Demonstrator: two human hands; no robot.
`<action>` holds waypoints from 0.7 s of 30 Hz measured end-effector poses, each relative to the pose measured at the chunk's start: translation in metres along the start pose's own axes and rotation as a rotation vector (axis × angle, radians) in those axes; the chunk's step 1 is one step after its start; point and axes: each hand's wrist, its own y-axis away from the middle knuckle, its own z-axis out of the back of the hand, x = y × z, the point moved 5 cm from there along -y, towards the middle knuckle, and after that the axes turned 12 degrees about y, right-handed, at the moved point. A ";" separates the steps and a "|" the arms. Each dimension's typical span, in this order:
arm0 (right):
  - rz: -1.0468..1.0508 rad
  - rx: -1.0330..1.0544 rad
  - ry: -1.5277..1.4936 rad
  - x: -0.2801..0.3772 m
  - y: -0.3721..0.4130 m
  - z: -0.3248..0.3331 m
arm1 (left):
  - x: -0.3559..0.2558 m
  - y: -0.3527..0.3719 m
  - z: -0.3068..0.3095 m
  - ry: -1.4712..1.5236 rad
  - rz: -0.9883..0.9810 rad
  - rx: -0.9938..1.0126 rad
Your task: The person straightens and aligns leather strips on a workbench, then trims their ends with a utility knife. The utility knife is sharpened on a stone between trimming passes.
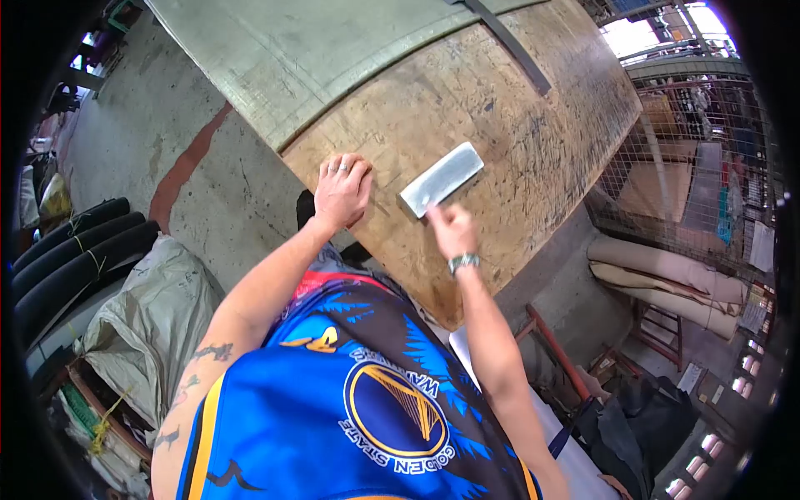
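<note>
A pale grey rectangular block [443, 177] lies flat and slantwise on the worn wooden table [400, 137]. My right hand [452, 230] is at the near lower end of the block, its fingers curled and somewhat blurred; whether they grip anything is too smeared to tell. A watch sits on that wrist. At the table's left edge my left hand [342, 192] rests with its fingers curled over the top, a ring on one finger. What is under those fingers is hidden.
A dark flat strip [510, 50] lies at the table's far side, beside a grey-green sheet [275, 62]. Black rolls [79, 250] and a pale sack [146, 325] stand on the left. Beige rolls [667, 279] and a wire mesh cage [667, 167] are on the right.
</note>
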 end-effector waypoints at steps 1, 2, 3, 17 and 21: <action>-0.078 -0.029 -0.053 0.005 -0.017 0.012 | -0.001 0.002 0.000 0.003 0.005 0.006; -0.150 -0.073 -0.114 0.011 -0.028 0.023 | -0.001 -0.001 0.001 0.003 -0.006 0.005; -0.173 -0.048 -0.082 0.016 -0.027 0.025 | -0.002 -0.002 0.002 -0.006 -0.023 0.002; 0.343 -0.322 0.355 0.019 0.015 0.037 | -0.007 -0.004 0.003 -0.004 -0.010 0.013; 0.239 -0.238 0.333 0.011 -0.009 0.037 | -0.006 -0.008 0.004 -0.001 -0.004 0.011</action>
